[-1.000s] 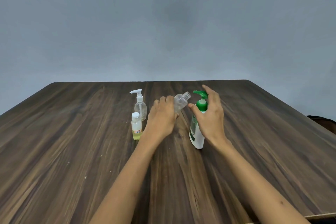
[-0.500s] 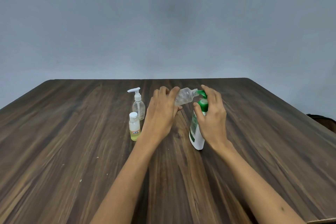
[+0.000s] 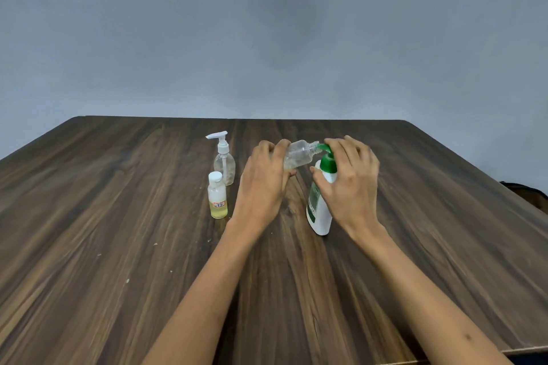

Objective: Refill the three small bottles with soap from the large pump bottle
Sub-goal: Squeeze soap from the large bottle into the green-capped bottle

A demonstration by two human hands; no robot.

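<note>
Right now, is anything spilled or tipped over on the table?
Nothing looks spilled. Only the clear uncapped bottle is tilted, on purpose: the left hand holds its mouth to the green spout of the large pump bottle, under the right hand. The small white-capped bottle and clear pump bottle stand upright.

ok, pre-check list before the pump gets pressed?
1. Clear open bottle held in left hand: ok.
2. Its cap off, neck open: ok.
3. Neck meets green pump nozzle: looks ok, exact alignment cannot tell.
4. Right hand on the pump head of the large pump bottle: ok.
5. Large bottle's base on the table: ok, though it leans.
6. Capped yellow bottle and white-pump bottle standing clear of the hands: ok.
</note>
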